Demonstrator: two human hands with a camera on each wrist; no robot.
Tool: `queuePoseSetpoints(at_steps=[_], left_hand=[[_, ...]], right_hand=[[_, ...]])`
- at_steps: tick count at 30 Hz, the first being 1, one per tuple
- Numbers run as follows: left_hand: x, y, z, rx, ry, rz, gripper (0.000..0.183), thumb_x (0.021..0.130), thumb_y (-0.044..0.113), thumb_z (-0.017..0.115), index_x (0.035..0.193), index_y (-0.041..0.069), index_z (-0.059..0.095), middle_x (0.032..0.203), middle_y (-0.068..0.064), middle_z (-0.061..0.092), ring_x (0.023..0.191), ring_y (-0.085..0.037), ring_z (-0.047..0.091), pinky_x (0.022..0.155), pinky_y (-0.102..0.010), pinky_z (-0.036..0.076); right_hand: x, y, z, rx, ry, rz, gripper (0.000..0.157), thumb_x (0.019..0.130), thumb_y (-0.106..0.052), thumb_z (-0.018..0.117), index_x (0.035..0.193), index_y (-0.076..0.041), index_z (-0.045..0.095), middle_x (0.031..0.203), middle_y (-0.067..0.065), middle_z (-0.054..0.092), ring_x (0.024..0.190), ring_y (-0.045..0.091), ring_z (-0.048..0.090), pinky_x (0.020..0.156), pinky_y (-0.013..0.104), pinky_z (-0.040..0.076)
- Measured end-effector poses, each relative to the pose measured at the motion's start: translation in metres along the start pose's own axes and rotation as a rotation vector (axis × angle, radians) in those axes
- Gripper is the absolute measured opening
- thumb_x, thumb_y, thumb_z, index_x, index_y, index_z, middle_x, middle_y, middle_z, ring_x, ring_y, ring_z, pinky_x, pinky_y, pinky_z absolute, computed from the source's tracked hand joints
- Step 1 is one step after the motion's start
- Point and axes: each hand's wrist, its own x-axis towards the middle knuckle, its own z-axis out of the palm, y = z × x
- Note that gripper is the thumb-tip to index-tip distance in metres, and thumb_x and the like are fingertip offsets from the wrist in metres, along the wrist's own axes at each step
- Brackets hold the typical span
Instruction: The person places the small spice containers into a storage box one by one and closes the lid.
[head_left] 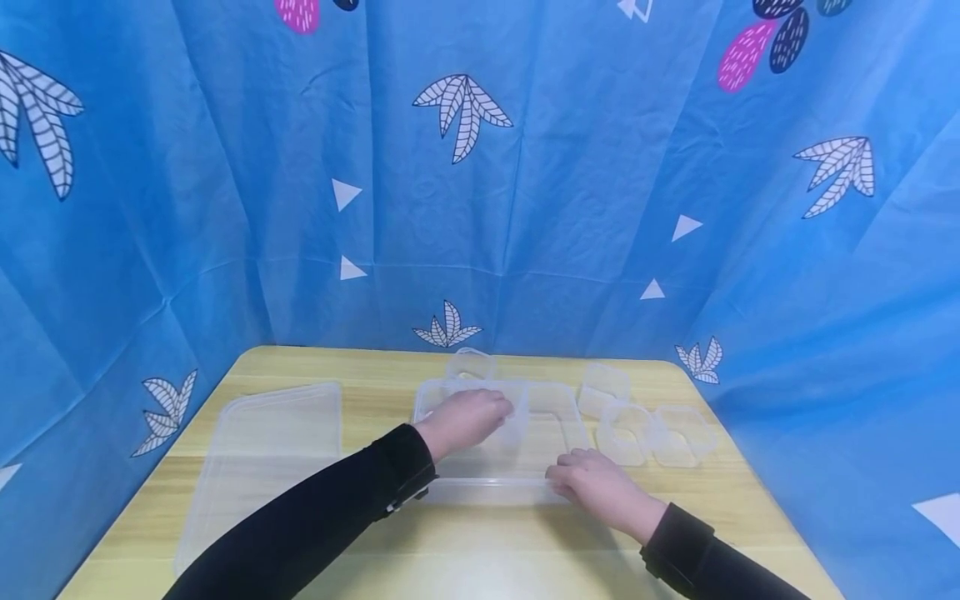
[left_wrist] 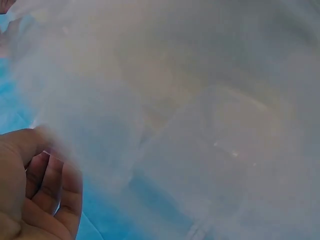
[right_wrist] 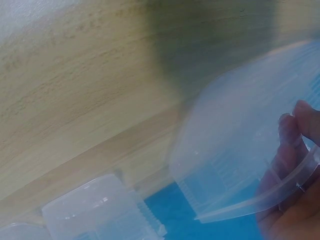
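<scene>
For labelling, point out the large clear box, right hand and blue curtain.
Large clear box (head_left: 491, 493): head view, front wall.
Right hand (head_left: 600, 490): head view, back of hand.
Blue curtain (head_left: 570, 200): head view, central area.

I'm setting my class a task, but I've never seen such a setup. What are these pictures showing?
There is no robot, just a person's left hand and right hand. The wide picture comes from a camera worn on the head; the close-ups come from cameras on the left and right wrists. On the wooden-looking table stand a large clear box, three small containers to its right and another behind it; a flat clear sheet, perhaps a lid, lies to its left. The right hand grips the box's near rim; the left pinches a clear piece, apparently a small container, in or just above the box.
</scene>
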Motion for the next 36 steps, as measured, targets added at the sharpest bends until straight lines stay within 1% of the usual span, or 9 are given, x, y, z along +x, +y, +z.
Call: queuePoseSetpoints(at_steps=[6, 13, 18, 22, 25, 28, 30, 32, 36], left_hand=[[0.001, 0.001, 0.006, 0.017, -0.010, 0.018, 0.006, 0.096, 0.013, 0.067, 0.101, 0.013, 0.071, 0.092, 0.001, 0.070, 0.085, -0.014, 0.067, 0.077, -0.024, 0.055], [0.002, 0.001, 0.012, 0.058, -0.028, 0.026, 0.009, 0.094, 0.011, 0.069, 0.101, 0.015, 0.073, 0.096, 0.001, 0.072, 0.090, -0.015, 0.068, 0.079, -0.024, 0.056], [0.003, 0.005, 0.014, 0.057, -0.076, 0.001, 0.016, 0.091, 0.009, 0.071, 0.105, 0.016, 0.074, 0.101, 0.001, 0.074, 0.093, -0.015, 0.069, 0.081, -0.023, 0.056], [0.003, 0.010, 0.015, 0.046, -0.110, -0.014, 0.017, 0.090, 0.003, 0.070, 0.101, 0.015, 0.073, 0.090, 0.003, 0.072, 0.080, -0.011, 0.066, 0.075, -0.022, 0.055], [0.003, 0.014, 0.015, 0.045, -0.127, -0.020, 0.017, 0.090, -0.001, 0.067, 0.096, 0.015, 0.072, 0.081, 0.004, 0.068, 0.070, -0.010, 0.058, 0.070, -0.022, 0.052], [0.004, 0.017, 0.013, 0.068, -0.144, -0.014, 0.020, 0.091, -0.004, 0.064, 0.094, 0.014, 0.072, 0.079, 0.004, 0.066, 0.066, -0.010, 0.052, 0.068, -0.022, 0.051], [0.004, 0.019, 0.009, 0.052, -0.160, -0.018, 0.019, 0.091, -0.004, 0.063, 0.093, 0.012, 0.071, 0.079, 0.003, 0.065, 0.067, -0.011, 0.050, 0.069, -0.023, 0.050], [0.004, 0.021, 0.004, 0.004, -0.173, -0.038, 0.017, 0.091, -0.003, 0.063, 0.093, 0.012, 0.070, 0.081, 0.002, 0.066, 0.069, -0.011, 0.050, 0.072, -0.023, 0.050], [0.003, 0.022, -0.007, -0.175, -0.200, -0.087, 0.012, 0.093, -0.002, 0.062, 0.092, 0.009, 0.066, 0.084, 0.000, 0.064, 0.074, -0.014, 0.051, 0.079, -0.026, 0.049]], right_hand=[[0.000, -0.001, 0.000, 0.002, -0.011, 0.014, 0.016, 0.086, -0.011, 0.074, 0.081, -0.020, 0.062, 0.073, -0.012, 0.052, 0.068, 0.007, 0.048, 0.062, 0.024, 0.043], [0.000, 0.000, 0.001, -0.017, 0.018, 0.000, 0.018, 0.085, -0.013, 0.075, 0.079, -0.020, 0.060, 0.072, -0.012, 0.052, 0.066, 0.008, 0.048, 0.060, 0.023, 0.042], [0.000, 0.000, 0.001, -0.010, 0.013, 0.005, 0.018, 0.086, -0.013, 0.075, 0.080, -0.020, 0.060, 0.072, -0.012, 0.051, 0.066, 0.007, 0.048, 0.060, 0.024, 0.042], [0.000, 0.000, 0.000, -0.003, 0.009, 0.007, 0.017, 0.087, -0.014, 0.075, 0.081, -0.020, 0.060, 0.072, -0.012, 0.052, 0.067, 0.007, 0.048, 0.060, 0.024, 0.043], [0.000, 0.000, -0.001, 0.000, 0.002, 0.011, 0.015, 0.086, -0.014, 0.075, 0.082, -0.020, 0.062, 0.074, -0.012, 0.054, 0.068, 0.007, 0.049, 0.061, 0.024, 0.044], [0.000, 0.000, -0.001, -0.001, 0.002, 0.011, 0.015, 0.085, -0.013, 0.075, 0.082, -0.020, 0.062, 0.074, -0.011, 0.055, 0.068, 0.007, 0.050, 0.061, 0.024, 0.044], [0.000, 0.000, -0.001, -0.003, 0.010, 0.007, 0.016, 0.084, -0.012, 0.076, 0.082, -0.020, 0.062, 0.074, -0.011, 0.055, 0.068, 0.007, 0.050, 0.061, 0.024, 0.044], [0.000, 0.000, -0.001, -0.008, 0.022, 0.000, 0.017, 0.083, -0.011, 0.076, 0.081, -0.020, 0.062, 0.073, -0.011, 0.055, 0.067, 0.007, 0.049, 0.060, 0.024, 0.044], [0.000, 0.001, 0.000, -0.013, 0.033, -0.010, 0.018, 0.083, -0.010, 0.077, 0.081, -0.020, 0.062, 0.073, -0.011, 0.054, 0.067, 0.008, 0.050, 0.060, 0.023, 0.044]])
